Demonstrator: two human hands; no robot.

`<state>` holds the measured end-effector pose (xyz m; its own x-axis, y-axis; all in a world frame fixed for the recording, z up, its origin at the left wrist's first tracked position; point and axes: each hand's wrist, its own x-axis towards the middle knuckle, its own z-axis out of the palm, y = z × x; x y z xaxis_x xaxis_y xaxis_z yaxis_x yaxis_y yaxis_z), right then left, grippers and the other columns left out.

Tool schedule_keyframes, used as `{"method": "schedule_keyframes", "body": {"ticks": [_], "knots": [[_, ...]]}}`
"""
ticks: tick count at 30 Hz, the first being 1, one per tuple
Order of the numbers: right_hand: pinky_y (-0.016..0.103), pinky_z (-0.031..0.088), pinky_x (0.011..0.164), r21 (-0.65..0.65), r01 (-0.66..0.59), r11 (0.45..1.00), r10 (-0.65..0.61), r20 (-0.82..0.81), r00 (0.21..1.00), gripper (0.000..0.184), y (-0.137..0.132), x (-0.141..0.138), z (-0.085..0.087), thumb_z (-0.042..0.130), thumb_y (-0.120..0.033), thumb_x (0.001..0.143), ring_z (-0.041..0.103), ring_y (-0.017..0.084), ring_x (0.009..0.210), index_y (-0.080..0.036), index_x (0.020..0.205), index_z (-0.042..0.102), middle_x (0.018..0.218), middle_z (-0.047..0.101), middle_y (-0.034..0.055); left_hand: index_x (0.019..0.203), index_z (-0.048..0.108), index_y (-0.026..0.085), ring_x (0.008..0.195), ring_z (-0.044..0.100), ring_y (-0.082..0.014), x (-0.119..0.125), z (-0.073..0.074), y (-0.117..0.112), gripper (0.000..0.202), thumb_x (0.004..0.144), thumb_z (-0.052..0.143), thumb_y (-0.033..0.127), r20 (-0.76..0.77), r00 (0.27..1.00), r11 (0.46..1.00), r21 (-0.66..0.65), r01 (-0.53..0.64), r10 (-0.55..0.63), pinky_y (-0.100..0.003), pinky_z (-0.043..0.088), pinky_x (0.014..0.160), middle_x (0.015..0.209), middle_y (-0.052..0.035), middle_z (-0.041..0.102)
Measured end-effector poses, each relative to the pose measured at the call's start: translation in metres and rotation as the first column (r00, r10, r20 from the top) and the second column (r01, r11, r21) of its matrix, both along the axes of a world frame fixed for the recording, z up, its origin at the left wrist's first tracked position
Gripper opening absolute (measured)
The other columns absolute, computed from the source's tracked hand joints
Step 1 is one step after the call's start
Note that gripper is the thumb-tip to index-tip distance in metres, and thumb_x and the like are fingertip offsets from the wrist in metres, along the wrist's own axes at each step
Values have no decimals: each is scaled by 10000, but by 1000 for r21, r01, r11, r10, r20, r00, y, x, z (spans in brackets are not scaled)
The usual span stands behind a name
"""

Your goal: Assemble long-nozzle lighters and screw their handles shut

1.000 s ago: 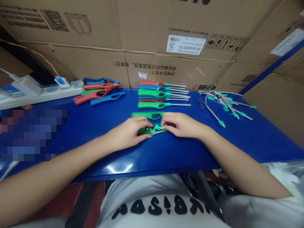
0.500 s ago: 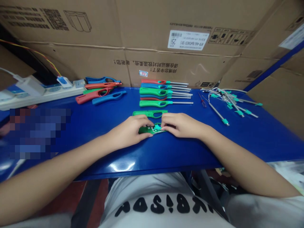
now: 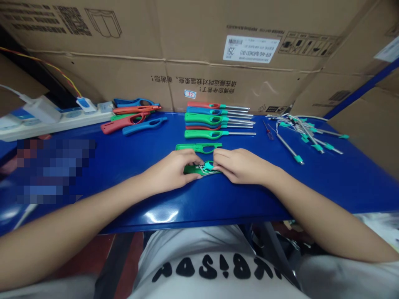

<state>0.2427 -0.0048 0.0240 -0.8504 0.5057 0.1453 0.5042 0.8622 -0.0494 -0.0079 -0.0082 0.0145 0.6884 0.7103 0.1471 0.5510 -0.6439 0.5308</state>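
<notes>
Left hand [image 3: 171,168] grips an open green shell [image 3: 190,169] on the table [image 3: 199,203] — right hand's [image 3: 242,166] hold is unclear.
Wiring [image 3: 204,170] sits inside, not yet covered; other half [image 3: 193,147] just beyond — lighters [image 3: 202,119] behind look assembled.

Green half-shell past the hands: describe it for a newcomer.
On the blue table, find the row of coloured handles with metal rods. Just nearer, between that row and the left hand and right hand, lies the green half-shell. Unlike the row's green handles it shows no rod; unlike the green shell between the hands, no white wires.
</notes>
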Motion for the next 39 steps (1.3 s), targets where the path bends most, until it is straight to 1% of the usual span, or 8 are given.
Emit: {"method": "schedule_keyframes", "body": {"ticks": [5,9,18,28,34,39], "knots": [[301,311,589,-29,18,999,-18,8,1000,186,0,-1,1,427,-223,1039,508,169,684,-171,932,570,918,628,71,1113,718,169,980,691,-231,0,-1,1,256,869,726,243,7,1000,1000,-17,2,-2,-369,545,903,1084,-77,714],[301,318,600,-58,23,998,-23,7,1000,199,0,-1,2,429,-240,1044,528,172,702,-171,928,575,913,632,70,1115,718,175,970,689,-229,-1,-2,1,254,873,722,255,10,1000,1000,-19,2,-2,-368,545,899,1080,-75,713],[305,296,593,-34,12,999,-11,31,999,215,-2,-3,1,429,-235,1038,512,165,691,-159,935,602,916,638,71,1096,722,157,982,688,-239,0,0,-1,240,870,723,239,0,1000,1000,-25,-10,10,-364,538,901,1072,-81,711],[300,231,564,-43,15,999,-9,136,991,171,-5,-5,7,461,-133,974,456,150,666,-167,926,622,966,626,59,1106,725,163,990,689,-235,1,2,-3,244,872,737,233,-16,1000,999,-28,-22,22,-361,532,909,1087,-78,713],[296,218,559,-57,16,998,-9,113,994,182,-4,-5,6,442,-146,989,443,150,666,-162,914,607,950,611,62,1109,725,136,1010,691,-247,2,1,-3,244,878,732,216,-15,1000,1000,-7,-17,16,-368,537,921,1085,-94,712],[297,219,561,-66,12,998,-4,116,993,181,-5,-5,7,437,-140,985,443,151,668,-166,905,598,944,610,62,1112,721,144,1004,690,-242,2,2,-4,243,880,730,217,-17,1000,1000,-9,-16,16,-373,543,922,1090,-88,710]]}}
